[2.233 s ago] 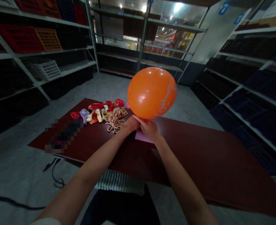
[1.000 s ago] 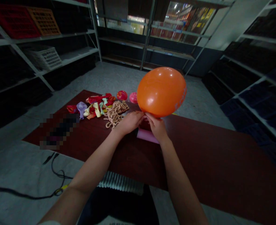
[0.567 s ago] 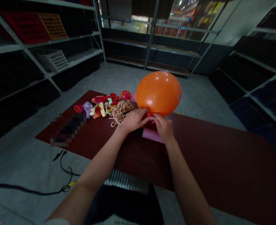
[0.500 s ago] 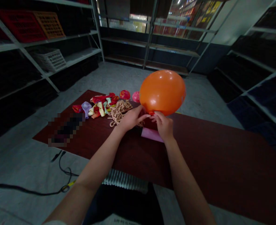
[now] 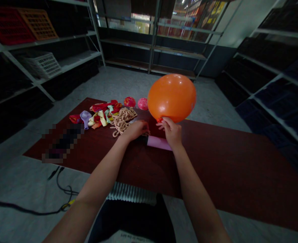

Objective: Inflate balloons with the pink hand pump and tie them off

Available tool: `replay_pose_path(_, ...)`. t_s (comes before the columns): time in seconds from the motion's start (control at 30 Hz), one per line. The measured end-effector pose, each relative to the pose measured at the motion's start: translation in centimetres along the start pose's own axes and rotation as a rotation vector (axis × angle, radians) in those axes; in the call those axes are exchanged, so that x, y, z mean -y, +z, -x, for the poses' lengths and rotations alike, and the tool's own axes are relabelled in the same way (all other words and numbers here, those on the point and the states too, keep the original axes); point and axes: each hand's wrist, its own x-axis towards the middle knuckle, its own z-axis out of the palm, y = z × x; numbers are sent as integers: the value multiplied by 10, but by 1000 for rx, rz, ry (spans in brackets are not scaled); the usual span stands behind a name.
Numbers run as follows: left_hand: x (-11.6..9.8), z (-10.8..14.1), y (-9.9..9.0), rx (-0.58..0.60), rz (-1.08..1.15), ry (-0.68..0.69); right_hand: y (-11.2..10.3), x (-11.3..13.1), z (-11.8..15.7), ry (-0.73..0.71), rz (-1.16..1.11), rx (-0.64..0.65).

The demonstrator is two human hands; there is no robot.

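Drawn away from the orange balloon (image 5: pixel 172 96), the left hand (image 5: pixel 137 130) is half-curled near the pink cylinder (image 5: pixel 159 142); whether anything is gripped cannot be told. Above the table (image 5: pixel 214 158), the balloon is now pinched near its neck (image 5: pixel 159 120) by the right hand (image 5: pixel 173 132) alone.

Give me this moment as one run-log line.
Right hand: holding orange balloon by its neck | Left hand: apart from balloon, near pink cylinder, grip unclear | On table: tan chain, limp balloons
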Motion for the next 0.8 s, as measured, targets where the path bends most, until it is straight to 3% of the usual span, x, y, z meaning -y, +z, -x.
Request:
replay_pose_path(0.27,-7,1,-2,135,127,31,-3,-4,0,-87,192,44)
replay_pose_path(0.33,-11,0,-7,66,153,48,-3,-4,0,-92,243,66)
replay_pose_path(0.4,-16,-2,-13,-95,212,32,-4,-5,0,-95,283,75)
replay_pose_path(0.53,-22,-5,-19,-393,558,34,-3,-4,1,-103,284,65)
replay_pose_path(0.63,-28,-4,-21,-423,800,84,-2,-4,1,-92,230,66)
replay_pose_path(0.8,-41,0,-23,-360,958,141,-1,-2,2,-55,113,75)
